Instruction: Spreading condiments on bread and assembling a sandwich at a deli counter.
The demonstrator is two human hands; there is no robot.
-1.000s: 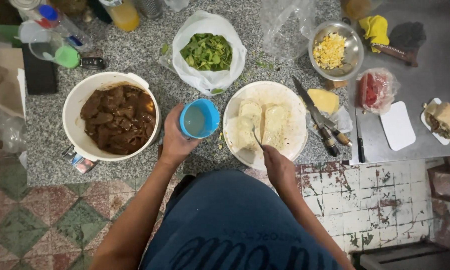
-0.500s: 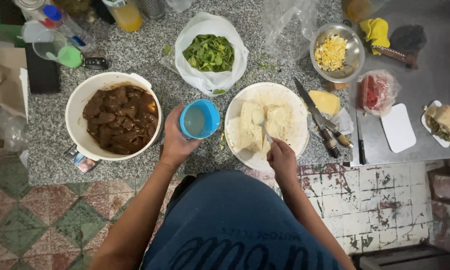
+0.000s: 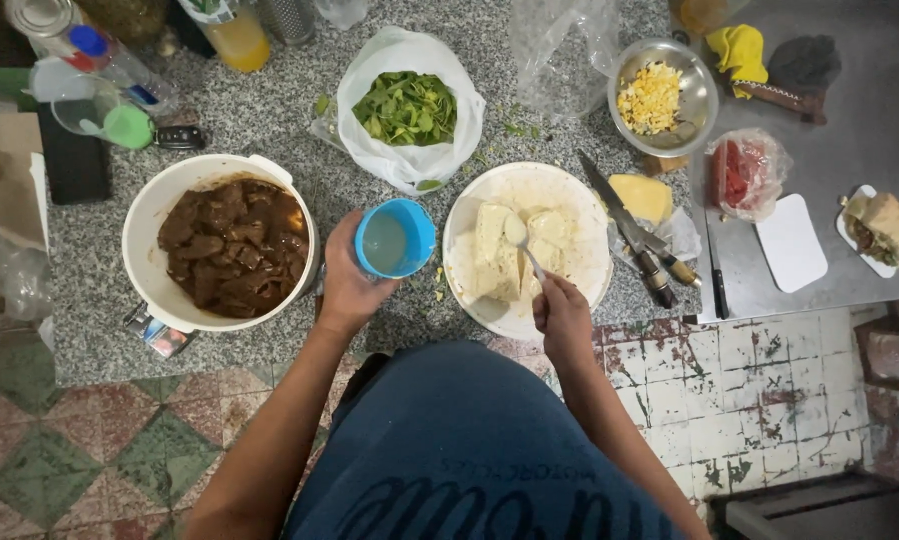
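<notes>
Here the right hand (image 3: 563,318) grips the handle of a spoon (image 3: 521,240), fingers closed round it, with the bowl of the spoon resting on the pale flatbreads (image 3: 514,250) that lie on a white plate (image 3: 579,200) near the front edge of the speckled stone bench (image 3: 299,130). Just to the left of the plate, the left hand (image 3: 349,285) is wrapped round a blue cup (image 3: 395,238) holding a pale liquid, kept upright close to the same front edge. Further left stands a white pot (image 3: 149,230) of dark brown stew. Behind the cup and plate sits a white plastic bag (image 3: 409,60) open on green leaves (image 3: 406,107). Toward the right end of the bench a metal bowl (image 3: 694,100) holds chopped yellow and white bits, and knives (image 3: 629,225) lie beside a yellow block of cheese (image 3: 641,197), just right of the plate. At the far right, a rolled wrap (image 3: 887,225) rests on a small tray.
</notes>
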